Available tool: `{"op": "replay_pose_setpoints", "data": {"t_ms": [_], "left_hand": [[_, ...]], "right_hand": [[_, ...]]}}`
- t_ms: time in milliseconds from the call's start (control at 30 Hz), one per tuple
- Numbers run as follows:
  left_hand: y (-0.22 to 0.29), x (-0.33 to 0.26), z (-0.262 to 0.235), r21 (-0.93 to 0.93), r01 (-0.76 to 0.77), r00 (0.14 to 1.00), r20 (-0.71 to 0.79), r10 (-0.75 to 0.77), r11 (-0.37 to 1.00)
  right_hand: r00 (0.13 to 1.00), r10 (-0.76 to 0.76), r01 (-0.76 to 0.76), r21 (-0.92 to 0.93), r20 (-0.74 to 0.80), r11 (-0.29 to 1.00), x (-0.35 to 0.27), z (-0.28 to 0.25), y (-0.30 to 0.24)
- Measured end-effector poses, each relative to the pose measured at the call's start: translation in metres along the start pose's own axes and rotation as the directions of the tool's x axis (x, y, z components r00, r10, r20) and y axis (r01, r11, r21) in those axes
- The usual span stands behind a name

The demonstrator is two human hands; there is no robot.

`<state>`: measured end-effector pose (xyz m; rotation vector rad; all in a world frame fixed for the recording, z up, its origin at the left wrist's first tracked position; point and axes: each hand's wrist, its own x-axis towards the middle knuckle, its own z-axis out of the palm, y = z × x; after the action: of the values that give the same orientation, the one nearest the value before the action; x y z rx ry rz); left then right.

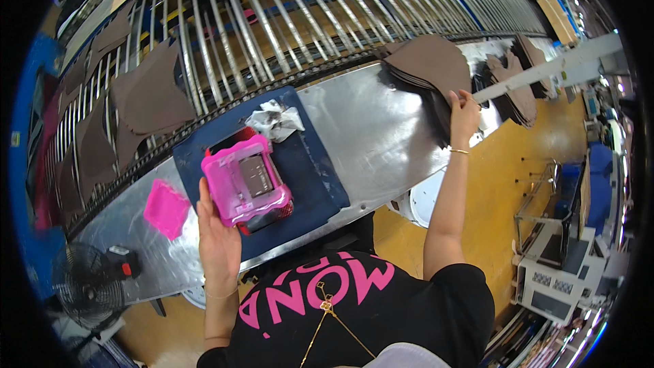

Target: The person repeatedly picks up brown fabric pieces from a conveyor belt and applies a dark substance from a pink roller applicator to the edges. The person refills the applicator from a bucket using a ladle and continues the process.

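My left hand [218, 244] is open, its fingers stretched out against the near left side of a pink plastic box [235, 194] with a wavy rim. Inside the box lies a small brown rectangular piece [256, 176], and a red and black holder [267, 217] shows beneath it. Over on the right, my right hand [464, 117] pinches the near edge of a brown, leather-like cut piece [426, 61] on a stack of similar pieces. A pink plastic lid or tray [167, 209] rests on the metal table, left of my left hand.
A dark blue mat [313, 170] and crumpled white paper [275, 120] lie on the metal table [368, 129]. Beyond it runs a roller conveyor [286, 20] carrying brown pieces [153, 88]. A black fan [88, 276] stands at left; a pale bar [552, 67] juts in at right.
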<state>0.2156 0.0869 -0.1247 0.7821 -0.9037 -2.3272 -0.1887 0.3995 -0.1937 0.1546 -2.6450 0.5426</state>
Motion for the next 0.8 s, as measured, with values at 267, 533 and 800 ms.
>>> {"op": "replay_pose_setpoints", "data": {"t_ms": [267,533,800], "left_hand": [[0.005,-0.003,0.005,0.089,-0.015,1.000,-0.001,0.015,0.996],[0.006,-0.007,-0.010,0.197,-0.026,0.999,-0.034,0.033,0.980],[0.031,-0.009,-0.022,0.384,-0.223,0.946,-0.134,0.293,0.896]], "right_hand": [[0.955,0.232,-0.141,-0.408,0.183,0.902,0.031,0.028,0.042],[0.869,0.295,-0.200,-0.264,0.397,0.944,0.075,0.029,0.102],[0.951,0.107,-0.132,0.068,0.291,0.989,0.038,-0.050,-0.031]]}}
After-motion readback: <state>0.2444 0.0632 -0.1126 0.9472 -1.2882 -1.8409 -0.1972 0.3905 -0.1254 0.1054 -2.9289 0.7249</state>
